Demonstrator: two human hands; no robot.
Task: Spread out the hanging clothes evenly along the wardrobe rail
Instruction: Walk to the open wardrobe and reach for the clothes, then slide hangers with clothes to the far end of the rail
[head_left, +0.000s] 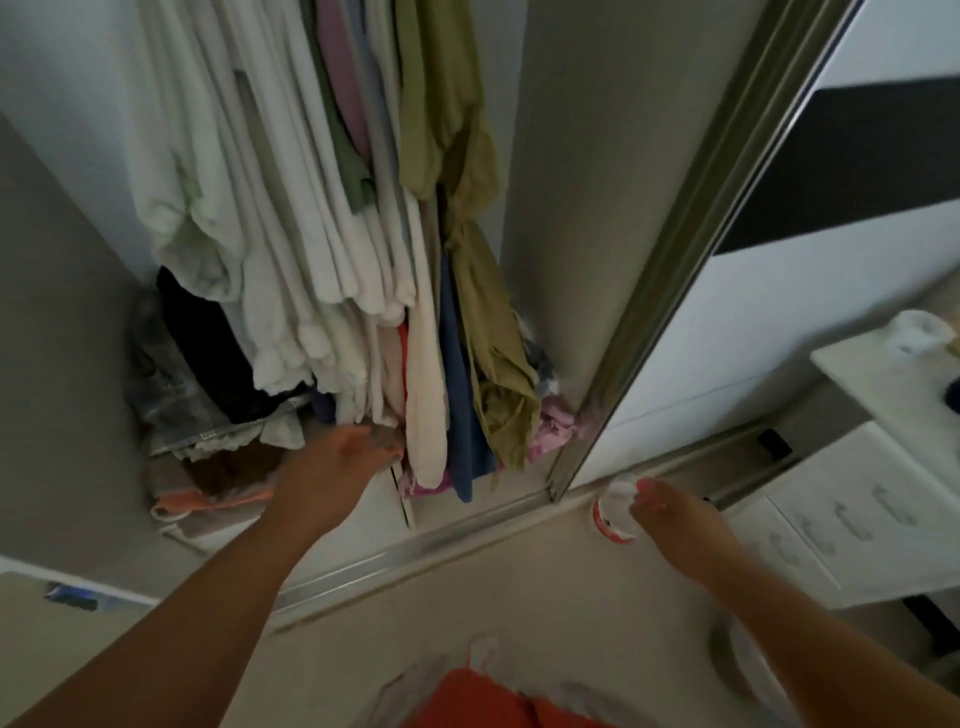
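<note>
Below, left hand (345, 457) open-gripped beneath bunched hanging clothes (322, 208); right hand's (670, 506) grip unclear.

a single wide-angle view from a camera worn on the person's head, looking forward and steeply down into an open wardrobe. the lens sits close: both forearms enter from the bottom edge, the left hand (348, 457) near mid-frame and the right hand (670, 512) at lower right. the hanging clothes (322, 218) fill the upper centre and run out of the top of the frame, so the rail is out of view. the sliding door frame (691, 249) slants across the right side, bent by the wide lens. the floor track (415, 551) crosses the lower middle, with a white drawer unit (857, 514) at the right edge. the picture is softly blurred throughout.
</note>
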